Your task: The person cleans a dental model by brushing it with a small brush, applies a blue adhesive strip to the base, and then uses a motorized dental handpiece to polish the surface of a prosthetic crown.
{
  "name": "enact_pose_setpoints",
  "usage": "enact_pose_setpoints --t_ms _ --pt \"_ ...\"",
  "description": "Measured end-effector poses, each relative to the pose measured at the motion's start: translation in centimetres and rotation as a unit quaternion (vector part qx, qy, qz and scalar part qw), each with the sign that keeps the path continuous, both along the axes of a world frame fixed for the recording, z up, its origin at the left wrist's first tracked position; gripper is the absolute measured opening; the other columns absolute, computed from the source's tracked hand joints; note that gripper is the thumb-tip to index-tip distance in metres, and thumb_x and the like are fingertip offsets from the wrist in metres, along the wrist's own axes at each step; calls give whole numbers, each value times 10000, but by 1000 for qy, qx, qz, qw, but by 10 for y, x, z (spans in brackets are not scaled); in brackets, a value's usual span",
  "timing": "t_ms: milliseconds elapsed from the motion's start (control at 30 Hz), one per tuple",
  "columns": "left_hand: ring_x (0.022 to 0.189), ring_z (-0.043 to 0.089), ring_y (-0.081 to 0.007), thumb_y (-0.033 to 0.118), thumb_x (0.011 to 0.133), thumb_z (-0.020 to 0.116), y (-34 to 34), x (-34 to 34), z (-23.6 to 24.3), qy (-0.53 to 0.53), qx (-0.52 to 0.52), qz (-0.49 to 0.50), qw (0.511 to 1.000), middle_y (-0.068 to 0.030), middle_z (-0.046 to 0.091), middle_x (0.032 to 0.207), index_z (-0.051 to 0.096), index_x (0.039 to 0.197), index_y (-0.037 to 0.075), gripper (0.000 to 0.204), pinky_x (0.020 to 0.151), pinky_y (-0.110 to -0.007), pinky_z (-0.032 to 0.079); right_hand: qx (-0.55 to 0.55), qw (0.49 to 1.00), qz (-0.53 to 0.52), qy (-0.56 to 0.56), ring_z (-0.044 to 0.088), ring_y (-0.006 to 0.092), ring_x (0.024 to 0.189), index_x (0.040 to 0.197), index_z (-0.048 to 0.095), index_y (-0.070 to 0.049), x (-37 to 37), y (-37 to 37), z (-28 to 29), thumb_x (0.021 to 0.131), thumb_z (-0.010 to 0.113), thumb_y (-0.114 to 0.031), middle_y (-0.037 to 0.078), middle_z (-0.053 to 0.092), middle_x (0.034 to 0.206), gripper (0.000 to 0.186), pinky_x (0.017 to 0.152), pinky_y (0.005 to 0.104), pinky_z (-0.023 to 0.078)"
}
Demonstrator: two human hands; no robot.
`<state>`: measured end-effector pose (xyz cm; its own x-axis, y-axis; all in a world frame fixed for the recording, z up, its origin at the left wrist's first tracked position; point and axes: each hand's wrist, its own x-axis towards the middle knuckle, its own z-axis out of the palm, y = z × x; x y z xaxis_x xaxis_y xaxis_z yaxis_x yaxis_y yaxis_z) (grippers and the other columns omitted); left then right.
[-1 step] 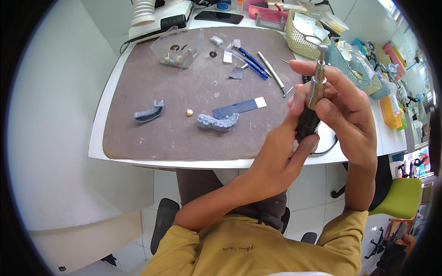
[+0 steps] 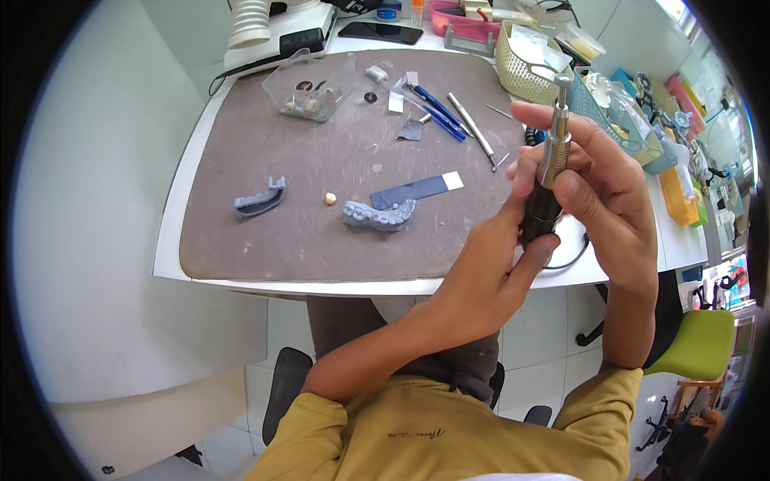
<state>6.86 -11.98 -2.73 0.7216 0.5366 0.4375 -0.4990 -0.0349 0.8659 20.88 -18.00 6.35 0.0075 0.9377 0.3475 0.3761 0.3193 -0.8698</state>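
A black-and-silver cylindrical rotary handpiece (image 2: 542, 210) stands upright between my hands, tip up, over the table's right front. My left hand (image 2: 489, 276) grips its dark lower body from beneath. My right hand (image 2: 616, 216) closes round the upper part, thumb near the metal collar, index finger lifted beside the nose. A dark cord runs beside them. Left of my hands lie a grey-blue dental arch model (image 2: 377, 216), a smaller grey-blue model piece (image 2: 257, 204), a small cream tooth crown (image 2: 330, 198) and a dark blue strip with a white end (image 2: 405, 189).
A grey-brown mat (image 2: 241, 248) covers the white table. Behind are a clear container (image 2: 293, 96), pens and tools (image 2: 473, 124), a black phone (image 2: 381, 32) and a white machine (image 2: 281, 48). Baskets (image 2: 517, 72) line the right side. A green chair (image 2: 690, 345) stands at right.
Both hands and the handpiece have shifted very slightly to the right. The grip looks the same.
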Motion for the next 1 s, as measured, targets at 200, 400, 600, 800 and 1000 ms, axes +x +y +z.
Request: enact_pose_setpoints --t_ms 200,400,600,800,1000 --pt "1178 609 -157 87 1046 566 15 -6 0 66 -97 -219 969 -102 643 1223 443 1421 -16 408 1011 -335 492 -182 982 24 43 666 116 933 1332 620 39 31 -11 5 996 709 -311 93 727 1082 493 884 274 539" --pt "992 686 -137 129 1005 666 4 -6 -1 145 -55 -89 984 -86 705 1081 558 1279 -24 332 887 -308 550 -105 990 -78 -43 639 107 958 1148 668 37 23 -15 -8 899 824 -259 35 692 982 417 917 296 526" --pt "893 706 -130 139 977 713 6 -2 0 155 -87 -49 983 -104 733 981 586 1166 -35 287 804 -291 568 -38 988 -150 -29 639 75 910 1331 606 53 15 18 -3 997 711 -221 57 715 980 444 825 243 533" --pt "897 705 -131 136 972 716 9 -3 2 200 -49 -63 976 -109 733 965 588 1143 -36 274 805 -297 570 -29 984 -143 -102 690 91 776 1107 743 20 41 63 12 1009 663 -188 58 758 874 243 730 242 550" --pt "895 703 -131 156 971 727 8 -10 2 184 -39 -72 979 -106 732 959 585 1142 -28 289 802 -305 570 -113 898 -231 -357 738 224 735 1000 761 -2 45 103 -6 939 682 -136 131 754 776 167 668 360 565"
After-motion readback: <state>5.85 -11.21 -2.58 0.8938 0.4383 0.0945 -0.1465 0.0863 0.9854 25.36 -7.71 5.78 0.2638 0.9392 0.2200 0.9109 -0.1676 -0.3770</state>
